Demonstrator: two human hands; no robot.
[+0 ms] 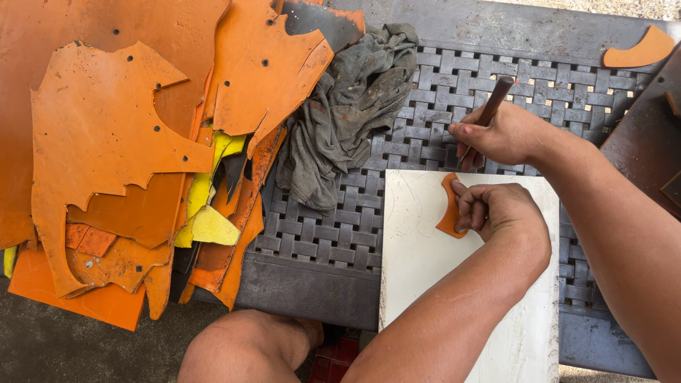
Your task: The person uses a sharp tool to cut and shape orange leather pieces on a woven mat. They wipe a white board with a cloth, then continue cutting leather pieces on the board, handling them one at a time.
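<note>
View from above of a person's two bare hands working at a low bench (397, 135) with a dark woven-strap top. A white board (425, 269) lies on the bench, its near end cut off by the bottom edge of the picture. The left hand (496, 209) presses a small curved orange piece (450, 213) flat onto the board near its far edge – the fingers are curled closed over the piece, hiding its right side. Just beyond, the right hand (500, 135) has its fingers closed around a dark slim tool (493, 103), held tilted; the tool's lower end is hidden behind the hand, so its tip and what it touches cannot be made out. The two hands sit close together, nearly touching.

To the left, a crumpled grey rag (347, 106) lies on the bench beside an overlapping heap of large orange sheets (99, 142) with cut-out edges and small holes; yellow scraps (209, 213) poke out from under them. Another curved orange offcut (642, 51) rests at the far right corner. A brown panel (649, 135) is cut off at the right edge – hard to identify. A bare knee (241, 347) shows at the bottom
</note>
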